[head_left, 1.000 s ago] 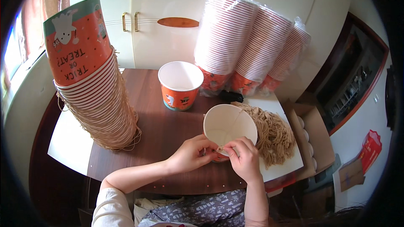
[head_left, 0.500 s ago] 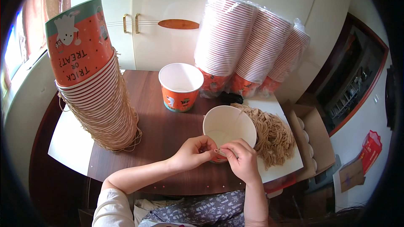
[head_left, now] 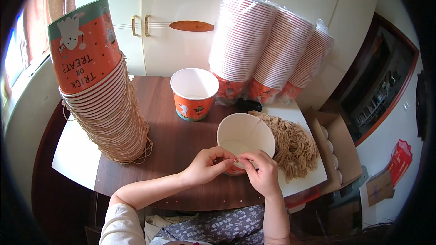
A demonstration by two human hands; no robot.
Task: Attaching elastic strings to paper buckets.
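A white-lined orange paper bucket [head_left: 245, 129] stands near the front of the table, tilted slightly toward me. Both hands meet at its near rim. My left hand [head_left: 210, 165] is closed in a pinch, thumb against forefinger, on a small bit of tan cord [head_left: 236, 160]. Pinching at the same spot, my right hand [head_left: 260, 168] is closed too. The cord's end is mostly hidden by the fingertips. Inside the bucket a thin strand shows against the far wall. Right beside it lies a heap of tan cords [head_left: 296, 147].
Behind stands another orange paper bucket [head_left: 194, 94]. At left leans a tall stack of buckets [head_left: 102, 109] with cord handles. Plastic-wrapped bucket stacks [head_left: 243, 36] rise at the back, a black object [head_left: 249, 105] below them. A cardboard box [head_left: 345, 154] sits past the table's right edge.
The near bucket has shifted slightly left. My fingertips have drawn a little closer together at its rim, still pinching the cord.
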